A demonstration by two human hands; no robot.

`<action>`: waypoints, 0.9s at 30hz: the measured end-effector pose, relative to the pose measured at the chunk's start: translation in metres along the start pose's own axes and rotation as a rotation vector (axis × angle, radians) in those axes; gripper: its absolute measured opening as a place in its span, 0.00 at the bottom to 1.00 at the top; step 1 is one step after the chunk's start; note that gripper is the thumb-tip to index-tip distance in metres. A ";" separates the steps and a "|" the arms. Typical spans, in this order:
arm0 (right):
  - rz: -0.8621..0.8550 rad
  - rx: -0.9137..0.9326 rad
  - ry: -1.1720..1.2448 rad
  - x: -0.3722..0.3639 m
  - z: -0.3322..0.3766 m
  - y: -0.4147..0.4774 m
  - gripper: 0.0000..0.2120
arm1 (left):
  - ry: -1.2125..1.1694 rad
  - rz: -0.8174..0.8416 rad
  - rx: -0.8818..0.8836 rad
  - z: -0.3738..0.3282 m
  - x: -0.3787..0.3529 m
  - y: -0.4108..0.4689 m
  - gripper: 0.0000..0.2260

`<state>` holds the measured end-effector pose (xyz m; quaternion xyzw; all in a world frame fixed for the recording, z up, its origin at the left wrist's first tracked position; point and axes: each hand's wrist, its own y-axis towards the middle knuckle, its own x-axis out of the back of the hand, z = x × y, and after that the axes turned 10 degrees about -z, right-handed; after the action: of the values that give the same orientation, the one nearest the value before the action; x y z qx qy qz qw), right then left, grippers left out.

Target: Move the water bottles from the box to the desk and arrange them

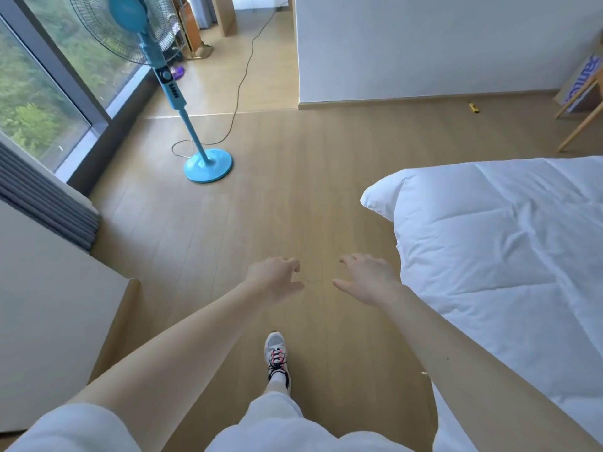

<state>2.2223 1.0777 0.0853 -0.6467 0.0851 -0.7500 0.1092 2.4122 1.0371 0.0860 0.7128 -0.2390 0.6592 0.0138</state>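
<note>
Left hand (277, 278) and right hand (368, 278) are held out empty, fingers loosely spread. No water bottles can be seen yet; full ones would likely be heavy and slick, best gripped mid-body.

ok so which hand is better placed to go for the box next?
Right, marginally. The only box in view stands far off by the wall on the right side, past the bed; its contents can't be seen. Both the right hand and left hand are open and empty over the floor.
</note>
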 end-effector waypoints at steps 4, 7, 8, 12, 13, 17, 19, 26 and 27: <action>0.003 -0.095 -0.015 0.014 -0.004 0.054 0.27 | 0.019 -0.016 -0.078 0.019 0.015 0.066 0.18; 0.025 -0.144 -0.023 0.029 0.002 0.095 0.28 | 0.037 -0.025 -0.130 0.041 0.032 0.111 0.19; 0.029 -0.155 -0.025 0.035 0.006 0.109 0.28 | 0.050 -0.029 -0.145 0.051 0.038 0.126 0.19; 0.028 -0.170 -0.045 0.059 0.025 0.167 0.27 | 0.069 -0.043 -0.157 0.093 0.061 0.178 0.20; 0.031 -0.167 -0.050 0.064 0.030 0.180 0.27 | 0.066 -0.046 -0.153 0.103 0.064 0.189 0.20; 0.044 -0.151 -0.064 0.077 0.047 0.227 0.27 | 0.061 -0.053 -0.146 0.133 0.075 0.226 0.19; 0.036 -0.142 -0.071 0.083 0.052 0.248 0.27 | 0.063 -0.055 -0.148 0.144 0.080 0.243 0.20; 0.056 -0.157 -0.047 0.096 0.044 0.305 0.27 | 0.068 -0.047 -0.174 0.156 0.102 0.303 0.19; 0.061 -0.163 -0.041 0.097 0.040 0.313 0.27 | 0.066 -0.043 -0.177 0.154 0.104 0.313 0.19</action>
<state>2.2648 0.7503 0.0992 -0.6660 0.1633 -0.7234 0.0804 2.4458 0.6752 0.0721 0.6917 -0.2804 0.6582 0.0987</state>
